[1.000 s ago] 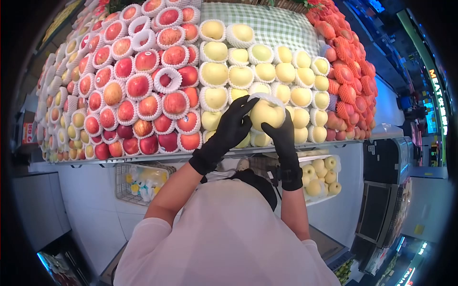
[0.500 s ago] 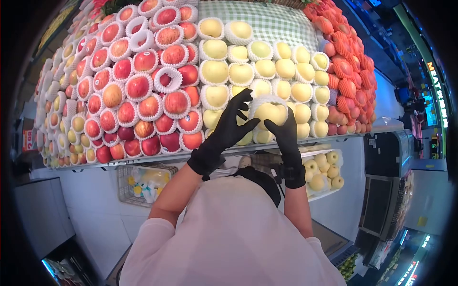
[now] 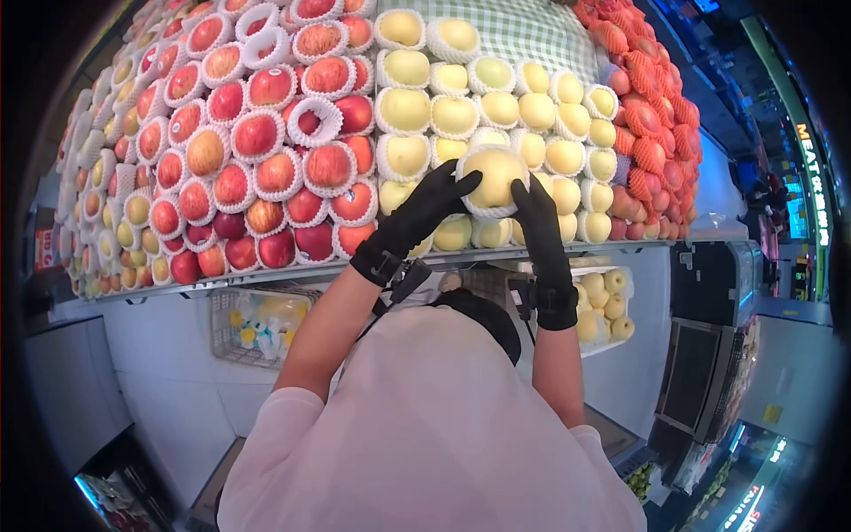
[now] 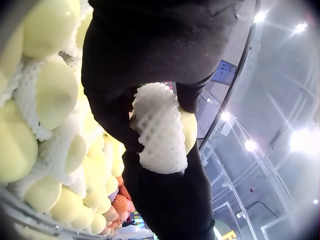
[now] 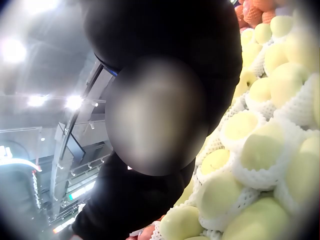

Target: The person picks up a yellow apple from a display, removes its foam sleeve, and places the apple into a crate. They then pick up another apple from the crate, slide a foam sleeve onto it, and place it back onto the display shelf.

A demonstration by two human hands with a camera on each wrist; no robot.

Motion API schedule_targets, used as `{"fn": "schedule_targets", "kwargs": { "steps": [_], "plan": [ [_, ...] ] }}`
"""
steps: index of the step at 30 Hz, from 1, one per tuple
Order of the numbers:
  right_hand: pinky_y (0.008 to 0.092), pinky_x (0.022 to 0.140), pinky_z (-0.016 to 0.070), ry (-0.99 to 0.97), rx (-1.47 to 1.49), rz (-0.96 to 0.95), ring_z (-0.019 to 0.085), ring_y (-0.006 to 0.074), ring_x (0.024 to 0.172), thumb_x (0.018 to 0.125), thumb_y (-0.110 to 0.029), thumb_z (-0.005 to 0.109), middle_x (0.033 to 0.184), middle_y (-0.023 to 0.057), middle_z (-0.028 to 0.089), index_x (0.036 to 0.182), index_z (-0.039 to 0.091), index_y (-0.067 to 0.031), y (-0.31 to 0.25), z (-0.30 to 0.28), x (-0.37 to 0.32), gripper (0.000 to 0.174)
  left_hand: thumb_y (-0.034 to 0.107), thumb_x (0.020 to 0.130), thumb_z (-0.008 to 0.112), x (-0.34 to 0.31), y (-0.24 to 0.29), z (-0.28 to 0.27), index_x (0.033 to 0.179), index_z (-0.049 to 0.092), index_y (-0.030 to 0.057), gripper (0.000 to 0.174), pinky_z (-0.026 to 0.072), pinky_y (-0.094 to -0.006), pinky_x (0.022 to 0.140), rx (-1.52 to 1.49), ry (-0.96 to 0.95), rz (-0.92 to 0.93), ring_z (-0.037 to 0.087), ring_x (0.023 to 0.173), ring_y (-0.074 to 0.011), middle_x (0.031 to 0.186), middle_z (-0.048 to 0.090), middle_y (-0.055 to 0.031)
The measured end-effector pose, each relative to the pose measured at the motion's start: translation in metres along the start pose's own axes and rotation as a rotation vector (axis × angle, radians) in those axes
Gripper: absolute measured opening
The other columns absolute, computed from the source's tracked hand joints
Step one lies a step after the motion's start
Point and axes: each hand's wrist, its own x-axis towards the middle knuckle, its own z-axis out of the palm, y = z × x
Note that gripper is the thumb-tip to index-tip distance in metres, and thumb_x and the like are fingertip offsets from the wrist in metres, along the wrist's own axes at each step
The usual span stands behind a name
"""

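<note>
Green-and-white checked cloth (image 3: 532, 37) lies behind rows of smaller yellow fruit (image 3: 405, 111) on the display surface, between red apples (image 3: 255, 135) and orange-netted fruit (image 3: 644, 146). Held fruit (image 3: 494, 176): large, rounded, pale yellow, smooth-skinned, partly sleeved in a white foam net (image 4: 161, 131) of raised, diamond-patterned mesh. Position: above the front rows, between black-gloved hands. Grip: left hand (image 3: 430, 208) and right hand (image 3: 541, 226) clamped on opposite sides of the held fruit, fingers bent.
</note>
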Motion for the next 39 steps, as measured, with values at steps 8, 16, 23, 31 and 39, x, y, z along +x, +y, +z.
{"fn": "schedule_targets", "kwargs": {
  "steps": [8, 16, 23, 31, 39],
  "plan": [
    [0.0302, 0.079, 0.0545, -0.068, -0.114, 0.100, 0.061, 0.0149, 0.102, 0.098, -0.028, 0.056, 0.125, 0.0085, 0.060, 0.142, 0.046, -0.0037, -0.010, -0.004, -0.002, 0.051, 0.037, 0.102, 0.049, -0.001, 0.010, 0.011, 0.142, 0.038, -0.0023, 0.057, 0.0480, -0.0397, 0.103, -0.248, -0.117, -0.051, 0.055, 0.122, -0.0236, 0.137, 0.051, -0.0132],
    [0.0360, 0.095, 0.0503, -0.100, -0.045, -0.090, 0.054, 0.0208, 0.121, 0.103, -0.030, 0.045, 0.141, 0.0095, 0.048, 0.149, 0.034, -0.0055, 0.014, -0.016, 0.003, 0.053, 0.033, 0.103, 0.048, 0.010, -0.006, 0.008, 0.143, 0.035, -0.0041, 0.056, 0.0451, -0.0415, 0.106, -0.497, -0.168, -0.047, 0.053, 0.124, -0.0263, 0.140, 0.047, -0.0156],
    [0.0384, 0.102, 0.0451, -0.020, -0.026, -0.177, 0.045, 0.0215, 0.130, 0.098, -0.019, 0.058, 0.144, 0.0109, 0.046, 0.148, 0.034, -0.0028, -0.002, -0.001, 0.003, 0.058, 0.024, 0.097, 0.060, 0.004, 0.007, -0.007, 0.135, 0.045, 0.0004, 0.047, 0.0530, -0.0349, 0.092, 0.072, 0.044, 0.006, 0.064, 0.105, -0.0204, 0.118, 0.062, -0.0110],
    [0.0308, 0.084, 0.0504, 0.091, -0.377, -0.423, 0.057, 0.0203, 0.111, 0.094, -0.012, 0.062, 0.137, 0.0109, 0.053, 0.143, 0.043, -0.0058, -0.006, 0.026, 0.008, 0.052, 0.033, 0.106, 0.039, 0.018, -0.004, -0.013, 0.139, 0.038, 0.0010, 0.046, 0.0444, -0.0381, 0.104, -0.075, -0.026, 0.177, 0.053, 0.122, -0.0244, 0.136, 0.050, -0.0131],
    [0.0265, 0.073, 0.0494, 0.103, -0.192, -0.258, 0.057, 0.0108, 0.088, 0.090, -0.007, 0.066, 0.122, 0.0061, 0.059, 0.130, 0.054, -0.0076, -0.013, 0.028, 0.001, 0.042, 0.046, 0.106, 0.024, 0.004, 0.022, -0.013, 0.143, 0.033, 0.0018, 0.058, 0.0360, -0.0393, 0.113, 0.059, -0.158, 0.252, 0.047, 0.130, -0.0234, 0.142, 0.047, -0.0130]
  ]
}}
